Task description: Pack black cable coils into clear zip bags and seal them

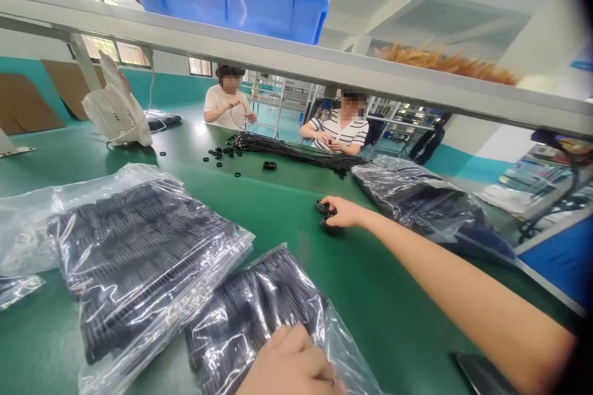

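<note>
Control of the black looped item [332, 228] appears to depend on a light, secure pinch: the right hand [343, 212] should grip it between thumb and fingertips, close to where the loops meet, so that neither loop swings or slips. Low movement just above the table [264, 210] is advisable, since a loop could otherwise snag. The left hand [290, 363] should press flat and evenly on the near plastic bag [259, 302]; the film looks slick and loosely filled, and uneven pressure could make it slide or crease. The right hand is closed in a pinch on the looped item; its exact type cannot be determined. The left hand lies on the near bag with fingers bent and close together; whether it pinches the film cannot be determined. The looped item is at the fingertips of the right hand, on or just above the table, beyond the near bag and well apart from the left hand. A larger plastic bag [148, 253] lies to the left of the near bag. A bundle of black cords [291, 151] lies farther back, with small black rings [219, 165] beside its left end.
</note>
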{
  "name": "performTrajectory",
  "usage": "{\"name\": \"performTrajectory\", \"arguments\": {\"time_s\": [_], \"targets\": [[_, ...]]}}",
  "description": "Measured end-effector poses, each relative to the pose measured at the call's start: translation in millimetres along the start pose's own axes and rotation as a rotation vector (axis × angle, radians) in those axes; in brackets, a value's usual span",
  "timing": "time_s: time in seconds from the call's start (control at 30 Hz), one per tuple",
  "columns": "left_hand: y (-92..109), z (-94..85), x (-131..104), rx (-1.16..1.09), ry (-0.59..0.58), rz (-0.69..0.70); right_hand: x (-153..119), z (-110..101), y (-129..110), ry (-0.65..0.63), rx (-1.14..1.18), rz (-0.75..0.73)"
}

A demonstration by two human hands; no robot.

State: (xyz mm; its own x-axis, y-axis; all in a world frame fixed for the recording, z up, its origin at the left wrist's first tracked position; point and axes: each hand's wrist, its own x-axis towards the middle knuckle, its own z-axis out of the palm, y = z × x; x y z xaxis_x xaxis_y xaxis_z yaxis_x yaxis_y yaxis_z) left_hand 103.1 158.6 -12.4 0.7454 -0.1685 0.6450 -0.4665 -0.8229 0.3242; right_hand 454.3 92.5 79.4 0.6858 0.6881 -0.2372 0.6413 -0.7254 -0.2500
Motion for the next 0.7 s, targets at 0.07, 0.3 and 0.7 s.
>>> {"name": "performTrajectory", "arguments": {"time_s": [0.07,0.3,0.7], "targets": [[3.3,-1.9,2.2,-0.055,0.034,-0.01,-42.7,6.9,-0.8,-0.001,0.031,-0.056],[25.5,-38.8,14.7,-0.101,-0.161,-0.13,-177.0,52.6,1.0,0.044,0.099,-0.161],[98.8,-22.4,0.0,0.474,-0.125,-0.029,-279.7,110.3,20.1,0.303,0.342,-0.107]]}}
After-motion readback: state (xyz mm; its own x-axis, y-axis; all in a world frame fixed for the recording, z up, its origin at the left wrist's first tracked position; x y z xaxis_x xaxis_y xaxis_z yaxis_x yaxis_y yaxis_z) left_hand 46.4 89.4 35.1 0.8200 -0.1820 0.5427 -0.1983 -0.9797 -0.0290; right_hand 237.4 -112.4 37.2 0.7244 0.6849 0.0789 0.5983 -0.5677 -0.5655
